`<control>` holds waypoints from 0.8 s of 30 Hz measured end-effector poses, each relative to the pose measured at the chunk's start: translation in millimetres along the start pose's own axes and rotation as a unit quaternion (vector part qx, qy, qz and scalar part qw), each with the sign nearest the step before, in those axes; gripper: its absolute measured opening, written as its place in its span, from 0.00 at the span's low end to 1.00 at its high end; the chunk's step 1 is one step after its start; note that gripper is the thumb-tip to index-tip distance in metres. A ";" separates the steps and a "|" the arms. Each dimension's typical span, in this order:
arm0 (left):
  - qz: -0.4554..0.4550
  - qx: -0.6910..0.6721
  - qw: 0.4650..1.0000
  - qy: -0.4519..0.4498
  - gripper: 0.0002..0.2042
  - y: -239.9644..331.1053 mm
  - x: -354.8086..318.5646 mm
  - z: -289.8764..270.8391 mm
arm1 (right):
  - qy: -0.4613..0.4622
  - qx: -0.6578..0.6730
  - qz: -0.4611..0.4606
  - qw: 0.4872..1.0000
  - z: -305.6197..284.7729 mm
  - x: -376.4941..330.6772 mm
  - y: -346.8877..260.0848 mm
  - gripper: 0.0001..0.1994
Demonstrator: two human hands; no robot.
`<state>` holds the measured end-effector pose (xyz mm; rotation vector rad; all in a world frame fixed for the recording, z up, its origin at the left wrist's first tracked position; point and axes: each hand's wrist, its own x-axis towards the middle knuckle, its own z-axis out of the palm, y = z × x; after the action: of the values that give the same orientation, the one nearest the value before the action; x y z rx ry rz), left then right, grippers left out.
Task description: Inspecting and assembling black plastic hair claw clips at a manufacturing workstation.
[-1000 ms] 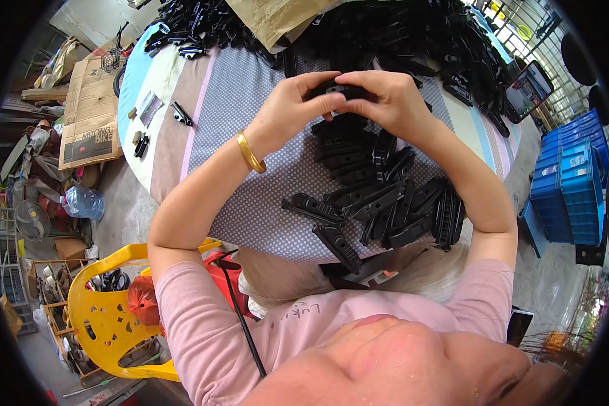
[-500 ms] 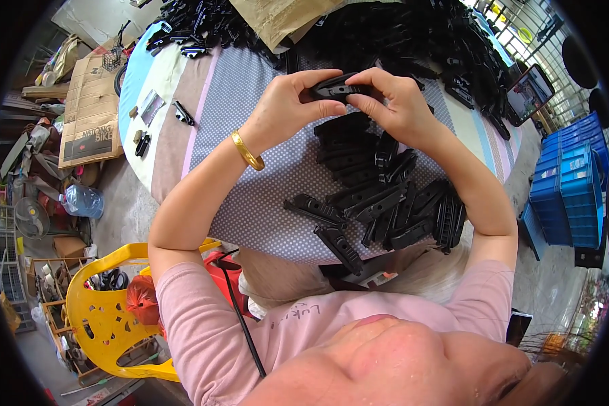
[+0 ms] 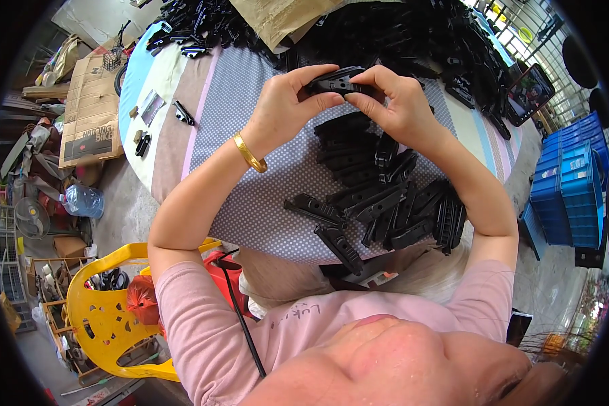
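Observation:
Above the table, a long black plastic part with small holes is gripped between both hands. My left hand pinches its left end with thumb and fingers; a gold bangle circles that wrist. The right end is held by my right hand, thumb below and fingers above. Just under the hands lies a loose pile of similar black parts, some side by side in a row. One separate black part lies near the table's front edge.
Larger heaps of black parts cover the table's far side, around a brown paper bag. A phone stands at the right edge. Blue crates are on the right; a yellow chair is at left.
The black part has tilted slightly, showing more of its far side. My left hand has shifted slightly up and left; both hands keep their pinch.

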<state>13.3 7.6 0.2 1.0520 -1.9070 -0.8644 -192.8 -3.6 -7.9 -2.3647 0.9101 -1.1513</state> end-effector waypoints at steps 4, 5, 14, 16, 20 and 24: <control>0.002 -0.022 0.999 0.024 0.19 -1.9 0.2 0.7 | 0.036 -0.054 0.007 0.998 -3.7 3.2 -4.8 0.20; 0.001 -0.022 0.999 0.024 0.19 -0.7 -0.5 1.4 | 0.075 -0.130 -0.066 0.987 -9.0 9.9 -5.8 0.23; 0.140 0.121 0.982 0.025 0.16 3.5 -3.7 6.4 | -0.039 -0.141 -0.114 0.983 -14.9 6.7 3.8 0.21; 0.127 0.142 0.982 0.002 0.17 8.4 -4.7 3.4 | -0.030 -0.123 -0.123 0.984 -15.2 6.2 3.6 0.19; 0.110 0.120 0.986 -0.019 0.17 6.2 -2.8 4.7 | -0.015 -0.120 -0.133 0.984 -15.7 3.4 3.5 0.17; -0.003 -0.012 0.999 -0.051 0.17 4.5 0.4 8.7 | -0.109 -0.064 -0.018 0.992 -32.8 9.5 7.5 0.16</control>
<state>3.9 10.7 0.0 1.0161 -1.9737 -0.9592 -217.4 -16.7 13.1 -2.5582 0.8926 -0.8466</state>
